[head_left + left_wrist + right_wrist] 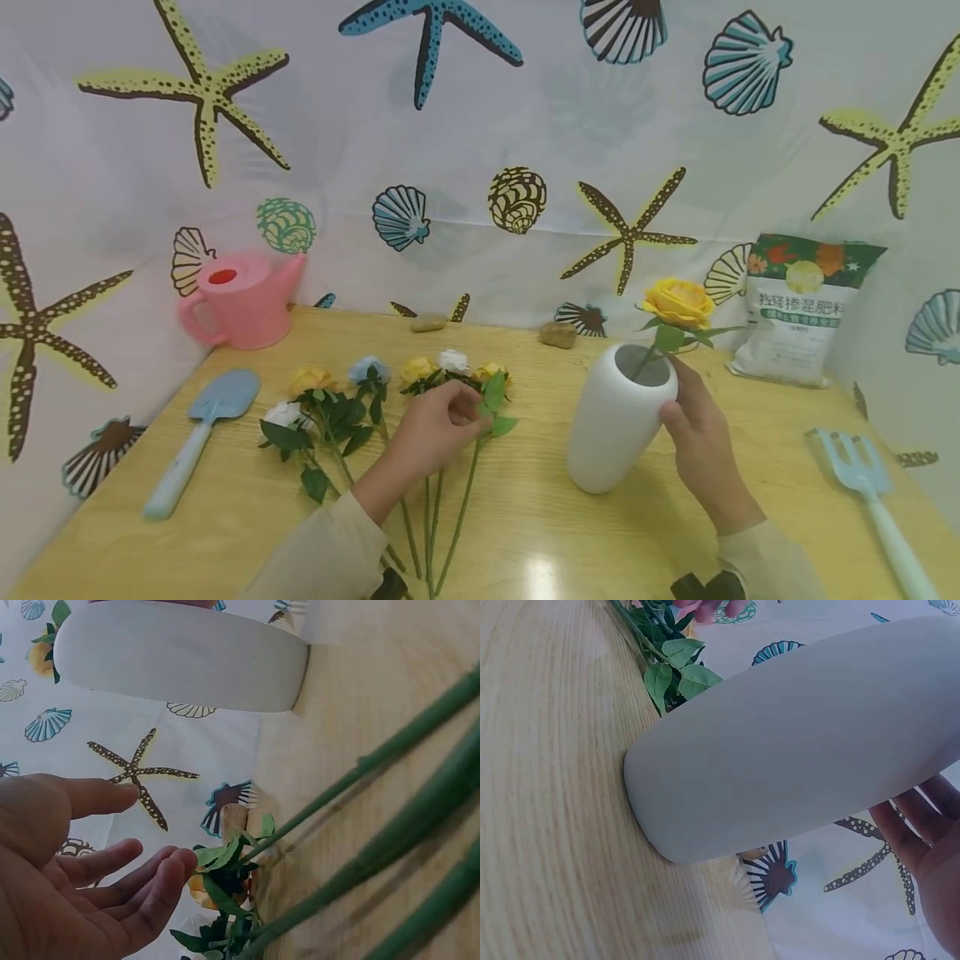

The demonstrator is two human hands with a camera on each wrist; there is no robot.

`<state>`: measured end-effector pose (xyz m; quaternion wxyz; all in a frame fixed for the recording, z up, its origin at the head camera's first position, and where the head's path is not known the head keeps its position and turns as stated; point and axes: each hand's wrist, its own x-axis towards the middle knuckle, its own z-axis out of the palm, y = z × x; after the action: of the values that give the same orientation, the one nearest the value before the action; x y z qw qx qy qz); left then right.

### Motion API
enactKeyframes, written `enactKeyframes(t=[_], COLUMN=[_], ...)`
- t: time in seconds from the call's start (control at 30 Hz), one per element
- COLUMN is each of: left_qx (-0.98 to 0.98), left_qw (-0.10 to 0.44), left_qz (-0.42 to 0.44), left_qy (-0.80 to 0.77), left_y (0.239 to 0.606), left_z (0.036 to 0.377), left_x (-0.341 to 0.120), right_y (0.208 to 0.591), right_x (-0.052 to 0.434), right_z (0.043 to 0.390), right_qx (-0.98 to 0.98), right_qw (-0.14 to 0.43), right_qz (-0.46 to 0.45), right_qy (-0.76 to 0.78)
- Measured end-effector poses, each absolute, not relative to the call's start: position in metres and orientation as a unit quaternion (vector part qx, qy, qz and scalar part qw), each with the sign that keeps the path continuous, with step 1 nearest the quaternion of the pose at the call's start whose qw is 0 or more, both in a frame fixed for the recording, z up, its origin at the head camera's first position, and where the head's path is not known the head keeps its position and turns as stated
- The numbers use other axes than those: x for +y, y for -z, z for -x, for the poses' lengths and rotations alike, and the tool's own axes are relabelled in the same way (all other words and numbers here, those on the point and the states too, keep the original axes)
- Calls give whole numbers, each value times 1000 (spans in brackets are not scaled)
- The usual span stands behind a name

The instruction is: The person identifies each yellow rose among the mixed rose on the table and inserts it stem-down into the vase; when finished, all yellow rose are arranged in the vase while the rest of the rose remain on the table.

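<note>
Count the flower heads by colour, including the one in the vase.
Yellow flowers: 4
White flowers: 2
Blue flower: 1
Total: 7

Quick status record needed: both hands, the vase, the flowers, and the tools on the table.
left hand: fingers relaxed, over the flowers lying on the table, gripping nothing visible
right hand: at the vase rim, holding the yellow rose's stem
vase: white, on the table, tilted slightly
yellow rose: stem in the vase
loose flowers: lying flat, yellow, white, blue
tools: trowel left, fork right, watering can back left
</note>
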<state>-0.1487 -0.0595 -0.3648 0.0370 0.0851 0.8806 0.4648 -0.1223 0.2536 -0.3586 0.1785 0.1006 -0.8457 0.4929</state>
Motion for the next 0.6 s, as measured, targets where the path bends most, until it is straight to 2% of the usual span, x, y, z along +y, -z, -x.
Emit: enactKeyframes(t=[0.2, 0.37, 0.6], left_qx=[924, 928, 924], left_qw=[62, 81, 60], left_qz=[-132, -149, -159], left_qy=[-353, -332, -341], left_y=[375, 381, 389], left_z=[138, 134, 135], left_x=[-55, -51, -52], right_y=[360, 359, 359], right_x=[257, 257, 253], right_z=[121, 120, 121], right_qx=[-849, -845, -839], right_qw=[184, 184, 183], right_qz=[-95, -95, -107], right_qy=[-485, -493, -501])
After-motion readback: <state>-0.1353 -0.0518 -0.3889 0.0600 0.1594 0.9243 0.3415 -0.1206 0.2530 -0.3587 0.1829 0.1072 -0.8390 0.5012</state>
